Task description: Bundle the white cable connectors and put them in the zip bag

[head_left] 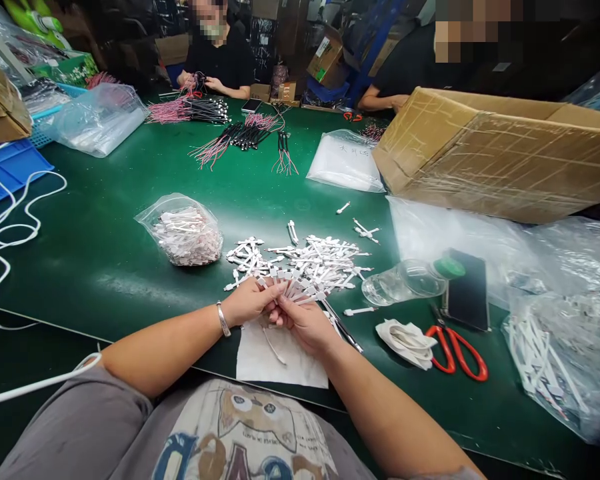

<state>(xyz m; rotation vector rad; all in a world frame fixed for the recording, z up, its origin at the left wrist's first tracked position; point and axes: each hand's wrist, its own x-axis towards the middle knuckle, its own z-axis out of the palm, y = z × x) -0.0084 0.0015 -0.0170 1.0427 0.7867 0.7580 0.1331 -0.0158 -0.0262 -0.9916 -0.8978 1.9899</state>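
We have the fan of white connectors (294, 288) raised in front of us at the near edge of the green table (130, 177), over the white sheet (300, 367). Our left hand (250, 301) and right hand (305, 325) meet at its base, both closed on it, thumbs over the pieces. Just beyond our fingers lies the loose pile of white connectors (327, 260), and to its left we see the clear bag of connectors (187, 233). On our right are the clear bottle (404, 283), lying on its side with its green cap towards the dark phone (467, 290), the folded white cloth (407, 343) and the red-handled scissors (459, 352). Farther right, we see the bag of white strips (550, 367) below the cardboard box (500, 157). Across from us, a person in black (223, 67) has both hands at pink and black wires (195, 110), while another person (405, 80) sits partly hidden behind the box
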